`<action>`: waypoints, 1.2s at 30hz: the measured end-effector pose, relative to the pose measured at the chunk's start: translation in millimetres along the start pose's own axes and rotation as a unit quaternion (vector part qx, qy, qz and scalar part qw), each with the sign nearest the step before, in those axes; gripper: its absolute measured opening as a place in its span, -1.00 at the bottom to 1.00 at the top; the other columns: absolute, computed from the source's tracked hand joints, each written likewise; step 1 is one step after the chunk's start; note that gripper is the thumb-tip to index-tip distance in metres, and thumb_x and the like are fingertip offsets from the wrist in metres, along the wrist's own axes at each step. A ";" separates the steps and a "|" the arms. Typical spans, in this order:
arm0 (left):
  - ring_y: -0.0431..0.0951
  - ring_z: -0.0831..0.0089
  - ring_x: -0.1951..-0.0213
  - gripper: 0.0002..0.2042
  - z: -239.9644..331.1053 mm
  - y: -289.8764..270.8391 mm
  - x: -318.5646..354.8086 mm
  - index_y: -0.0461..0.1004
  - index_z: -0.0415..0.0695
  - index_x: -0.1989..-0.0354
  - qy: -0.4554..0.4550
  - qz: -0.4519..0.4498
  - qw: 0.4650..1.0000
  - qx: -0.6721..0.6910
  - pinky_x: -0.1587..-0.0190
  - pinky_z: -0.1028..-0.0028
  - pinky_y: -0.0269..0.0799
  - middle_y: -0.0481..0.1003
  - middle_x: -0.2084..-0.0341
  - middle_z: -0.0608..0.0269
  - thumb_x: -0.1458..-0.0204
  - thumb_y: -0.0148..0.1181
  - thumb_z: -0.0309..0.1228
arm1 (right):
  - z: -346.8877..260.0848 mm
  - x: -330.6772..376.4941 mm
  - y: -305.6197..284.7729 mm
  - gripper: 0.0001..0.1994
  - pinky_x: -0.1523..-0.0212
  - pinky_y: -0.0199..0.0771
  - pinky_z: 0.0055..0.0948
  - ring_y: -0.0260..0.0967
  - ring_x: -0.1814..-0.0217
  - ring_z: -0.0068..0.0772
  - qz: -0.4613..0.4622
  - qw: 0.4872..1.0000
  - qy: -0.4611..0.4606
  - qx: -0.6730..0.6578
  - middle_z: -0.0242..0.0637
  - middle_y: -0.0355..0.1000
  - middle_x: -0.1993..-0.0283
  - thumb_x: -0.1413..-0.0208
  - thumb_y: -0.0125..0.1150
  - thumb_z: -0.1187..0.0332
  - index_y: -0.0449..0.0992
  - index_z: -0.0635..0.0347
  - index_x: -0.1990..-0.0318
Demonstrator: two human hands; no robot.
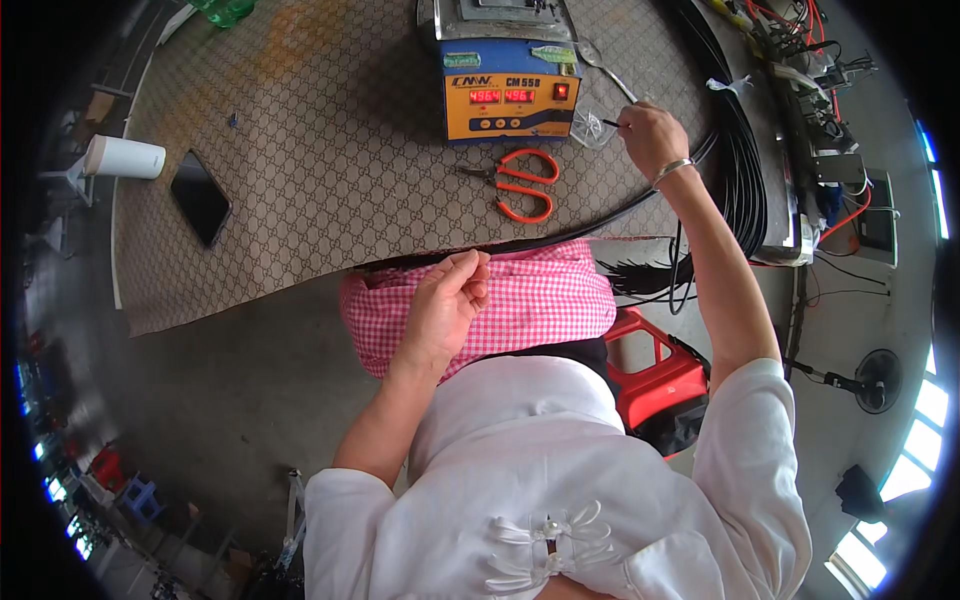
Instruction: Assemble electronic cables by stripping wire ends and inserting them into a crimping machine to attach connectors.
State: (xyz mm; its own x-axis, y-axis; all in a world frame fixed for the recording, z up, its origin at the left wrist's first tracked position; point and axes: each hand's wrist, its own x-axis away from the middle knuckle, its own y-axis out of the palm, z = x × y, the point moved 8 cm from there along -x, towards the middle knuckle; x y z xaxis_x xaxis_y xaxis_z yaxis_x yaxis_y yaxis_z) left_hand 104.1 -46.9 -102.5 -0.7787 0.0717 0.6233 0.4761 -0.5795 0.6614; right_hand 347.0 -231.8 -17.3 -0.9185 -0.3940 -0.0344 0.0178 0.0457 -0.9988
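My right hand (655,138), with a bracelet at its wrist, is closed on a thin black stick-like piece (609,123). The piece points left, over a small clear plastic dish or bag (592,130). My left hand (445,308) is at the table's front edge, above my lap, its thumb and fingers pressed together. Whether anything is between them, I cannot make out. Black cables (560,238) run along the edge close to those fingertips. Behind the scissors (523,186) with orange handles stands a blue and yellow heating unit (510,100) with a lit red display.
On the patterned table (330,150), a phone (200,198) and a white cup (125,157) are at the left. A thick bundle of black cable (742,185) hangs over the right side. A red stool (650,365) is below, and a metal strip (610,75) lies beside the unit.
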 end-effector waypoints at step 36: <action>0.31 0.71 0.55 -0.89 1.5 -5.2 -3.1 0.44 -0.12 0.36 -0.001 -0.001 1.000 0.004 0.41 0.66 0.26 0.41 0.53 0.43 -0.03 0.07 -0.37 | -3.9 -24.8 -0.5 -0.89 0.25 0.35 -0.31 0.37 0.29 -0.15 -0.110 0.991 -0.066 0.031 -0.19 0.41 0.40 0.08 0.01 0.44 0.48 0.19 0.46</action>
State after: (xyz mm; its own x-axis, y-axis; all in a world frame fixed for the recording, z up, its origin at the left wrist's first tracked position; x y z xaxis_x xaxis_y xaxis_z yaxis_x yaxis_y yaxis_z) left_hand 104.6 -42.9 -107.2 -0.7792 0.0740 0.6224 0.4773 -0.5735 0.6658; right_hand 368.2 -218.4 -15.8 -0.8433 -0.5045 0.1853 -0.1496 -0.1109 -0.9825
